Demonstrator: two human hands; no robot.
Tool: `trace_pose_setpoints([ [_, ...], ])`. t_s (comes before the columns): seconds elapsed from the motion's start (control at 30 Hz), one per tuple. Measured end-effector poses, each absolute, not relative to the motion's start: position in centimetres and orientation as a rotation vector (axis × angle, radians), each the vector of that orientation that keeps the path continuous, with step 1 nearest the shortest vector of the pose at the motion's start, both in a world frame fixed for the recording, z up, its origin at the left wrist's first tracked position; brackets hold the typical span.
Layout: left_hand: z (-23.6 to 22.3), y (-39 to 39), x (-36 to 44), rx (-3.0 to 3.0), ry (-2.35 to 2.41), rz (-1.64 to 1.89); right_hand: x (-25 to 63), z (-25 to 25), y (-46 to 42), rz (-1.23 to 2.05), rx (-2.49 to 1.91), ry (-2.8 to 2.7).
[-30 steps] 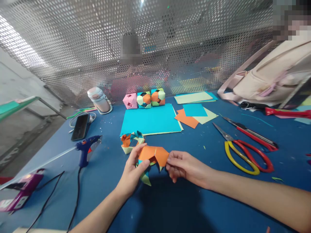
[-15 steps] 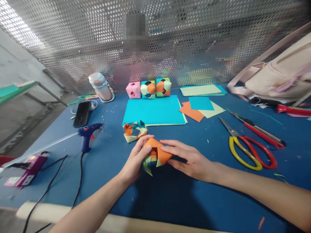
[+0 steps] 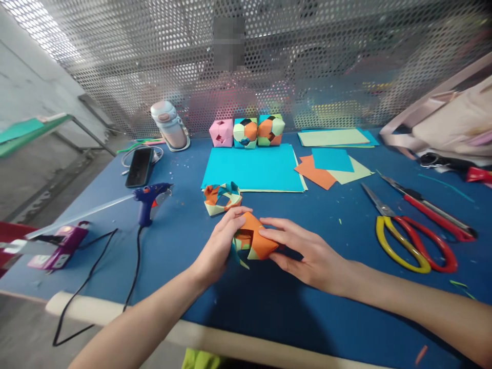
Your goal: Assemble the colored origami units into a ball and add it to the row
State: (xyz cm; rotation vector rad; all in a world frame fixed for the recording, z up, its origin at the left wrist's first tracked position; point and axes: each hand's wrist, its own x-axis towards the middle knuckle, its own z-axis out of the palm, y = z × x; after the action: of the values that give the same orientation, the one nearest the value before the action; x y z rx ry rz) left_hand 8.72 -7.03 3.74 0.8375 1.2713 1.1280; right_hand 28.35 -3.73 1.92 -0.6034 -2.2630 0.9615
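Between my hands is a folded paper piece (image 3: 258, 240), mostly orange with pale green and blue flaps hanging at its lower left. My left hand (image 3: 222, 241) grips its left side, thumb on top. On its right side, the fingers of my right hand (image 3: 303, 248) press the orange faces; some of the grip is hidden behind the paper. Just beyond, a ring of folded paper (image 3: 215, 201) in orange, blue and pale green lies on the blue table. Behind it are stacked blue paper sheets (image 3: 253, 166).
A row of finished paper balls (image 3: 246, 133) stands at the back. Loose paper squares (image 3: 332, 160), scissors (image 3: 403, 230) and a utility knife (image 3: 434, 207) lie to the right. At left are a glue gun (image 3: 148, 200) with its cord, a phone (image 3: 139, 167) and a bottle (image 3: 169, 124).
The view has shifted, so the table's contents appear farther right and slightly higher. Both hands keep hold of the orange paper piece, which is turned slightly.
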Motion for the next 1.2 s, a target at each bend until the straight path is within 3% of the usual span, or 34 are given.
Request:
trace_pose_setpoints([
  [0.3,4.1,-7.1,8.7,0.797,1.251,1.123,28.0,2.0,-4.0,1.019,-0.638,-2.219],
  [0.63,5.6,-7.7,6.9,0.535,1.075,0.910,28.1,2.5,-2.4,1.580,-0.996,-1.840],
  [0.87,6.3,-7.5,6.4,0.662,0.956,0.830,27.9,1.9,-1.3,1.857,-0.936,-1.525],
  [1.2,5.7,-7.4,6.7,0.899,1.077,0.812,28.1,1.6,-1.2,1.935,-0.873,-1.408],
])
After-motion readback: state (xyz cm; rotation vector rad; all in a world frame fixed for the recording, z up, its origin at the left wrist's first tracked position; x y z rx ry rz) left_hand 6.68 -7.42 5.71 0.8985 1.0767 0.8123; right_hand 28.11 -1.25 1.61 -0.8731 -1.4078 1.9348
